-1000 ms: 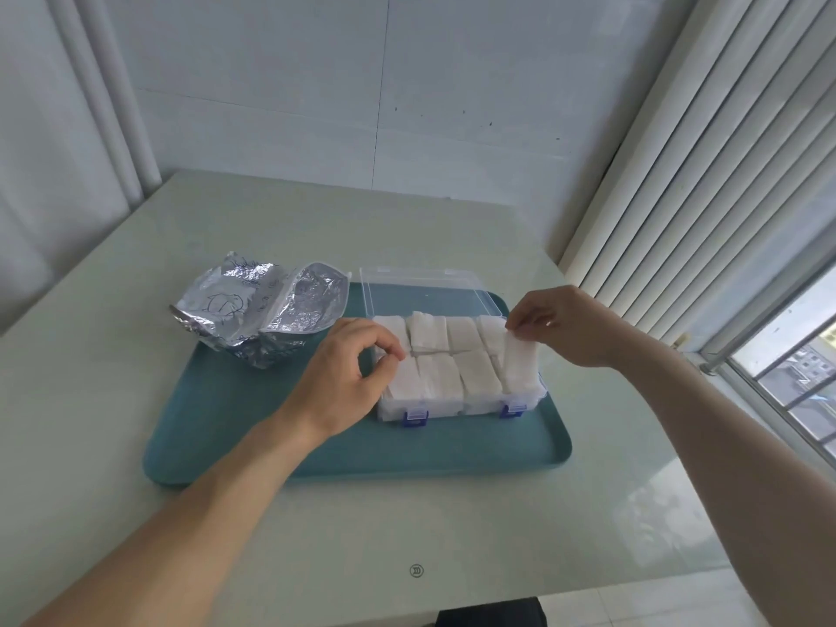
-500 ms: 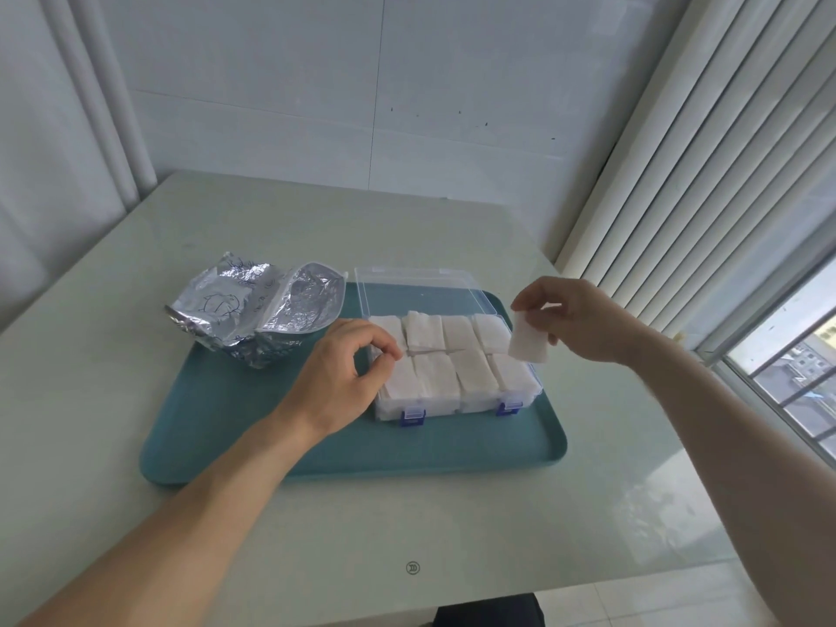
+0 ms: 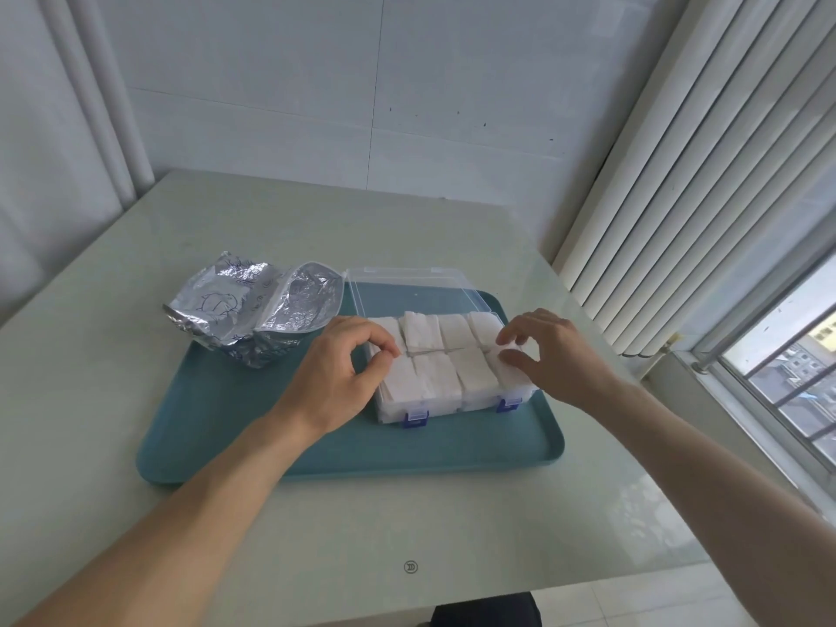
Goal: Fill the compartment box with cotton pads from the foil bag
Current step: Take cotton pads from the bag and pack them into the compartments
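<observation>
Now my right hand (image 3: 549, 355) has come back down to the compartment box (image 3: 452, 368). A moment ago it held a cotton pad (image 3: 509, 355) up in the air. My fingers pinch it over the near right slot, so every slot looks full. My left hand (image 3: 344, 377) curls at the box's left edge, pinching pads there. Beside it, the foil bag (image 3: 253, 314) lies open on the tray (image 3: 316, 445).

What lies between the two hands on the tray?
In the head view, cotton pads fill the compartment box between the left hand and right hand.
</observation>
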Demonstrator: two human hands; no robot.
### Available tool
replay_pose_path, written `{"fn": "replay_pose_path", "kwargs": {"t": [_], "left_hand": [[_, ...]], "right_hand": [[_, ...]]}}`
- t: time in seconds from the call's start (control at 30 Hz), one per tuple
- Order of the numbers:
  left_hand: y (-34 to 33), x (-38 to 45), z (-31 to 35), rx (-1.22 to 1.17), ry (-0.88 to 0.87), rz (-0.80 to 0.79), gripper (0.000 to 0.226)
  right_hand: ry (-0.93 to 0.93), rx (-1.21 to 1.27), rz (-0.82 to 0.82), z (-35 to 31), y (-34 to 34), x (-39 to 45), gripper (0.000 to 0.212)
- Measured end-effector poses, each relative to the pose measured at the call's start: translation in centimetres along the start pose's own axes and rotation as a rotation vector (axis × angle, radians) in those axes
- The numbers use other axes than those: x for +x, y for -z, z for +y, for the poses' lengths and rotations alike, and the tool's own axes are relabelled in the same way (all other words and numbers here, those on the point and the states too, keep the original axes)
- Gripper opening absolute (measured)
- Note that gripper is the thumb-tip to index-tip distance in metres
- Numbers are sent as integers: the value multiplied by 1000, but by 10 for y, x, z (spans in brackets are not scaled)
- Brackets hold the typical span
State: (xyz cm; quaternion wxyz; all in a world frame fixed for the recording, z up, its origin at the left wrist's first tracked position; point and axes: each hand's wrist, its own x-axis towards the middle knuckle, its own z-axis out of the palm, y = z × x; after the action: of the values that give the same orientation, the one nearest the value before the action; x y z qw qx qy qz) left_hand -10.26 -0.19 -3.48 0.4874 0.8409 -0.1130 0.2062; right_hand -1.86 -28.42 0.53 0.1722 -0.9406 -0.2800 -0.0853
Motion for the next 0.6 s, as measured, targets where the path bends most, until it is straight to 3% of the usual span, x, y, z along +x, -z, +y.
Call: {"fn": "replay_pose_path", "kwargs": {"t": [0.13,0.3,0.43,0.5,0.6], "left_hand": [[1,-1,4,0,-37,81,9],[18,3,15,104,-195,430,12],[44,8,14,247,-310,660,9],[55,14,-1,395,-169,675,17],[65,18,-27,587,237,510,50]], "right_hand": [[44,-1,68,0,14,-1,11],[-105,-64,-364,1,37,8,24],[-138,-113,-431,-6,28,16,26],[-135,-178,-461,-12,29,19,26],[-110,-309,-505,-28,42,23,27]]}}
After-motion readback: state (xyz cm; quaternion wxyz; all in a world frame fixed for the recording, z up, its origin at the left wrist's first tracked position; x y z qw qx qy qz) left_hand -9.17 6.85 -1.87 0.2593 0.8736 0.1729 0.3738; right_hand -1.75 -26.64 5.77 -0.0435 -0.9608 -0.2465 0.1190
